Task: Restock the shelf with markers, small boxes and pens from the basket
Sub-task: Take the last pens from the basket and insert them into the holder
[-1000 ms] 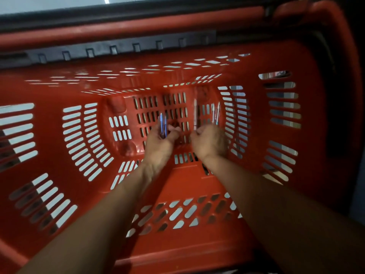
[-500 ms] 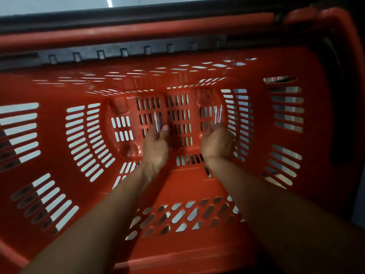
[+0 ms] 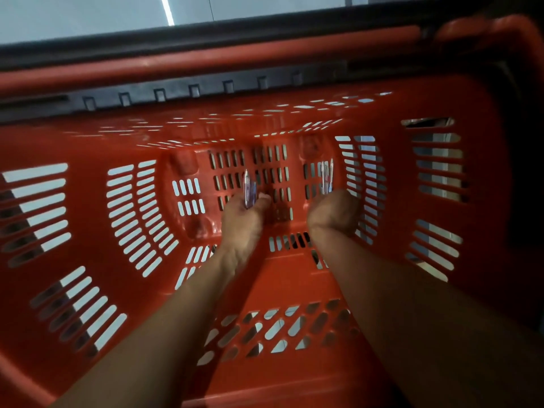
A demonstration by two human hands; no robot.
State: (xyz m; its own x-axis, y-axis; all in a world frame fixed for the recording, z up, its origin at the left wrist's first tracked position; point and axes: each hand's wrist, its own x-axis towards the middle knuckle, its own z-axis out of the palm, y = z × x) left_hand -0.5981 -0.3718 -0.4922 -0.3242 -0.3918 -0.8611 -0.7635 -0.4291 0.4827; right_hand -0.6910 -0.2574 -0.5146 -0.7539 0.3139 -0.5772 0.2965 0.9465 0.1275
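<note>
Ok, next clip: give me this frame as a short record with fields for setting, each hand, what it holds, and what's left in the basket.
setting: head view looking down into a red slotted basket
left hand: low in the basket, fingers curled round a few pens, tips pointing away from the camera
right hand: low in the basket, gripping a second bunch of pens, clear barrels
basket floor: no loose item visible around the hands; what lies under the hands is hidden
image quality: blurred, pen count unclear
shelf: not in view

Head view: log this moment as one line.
left hand: holds pens | right hand: holds pens | both low inside red basket
</note>
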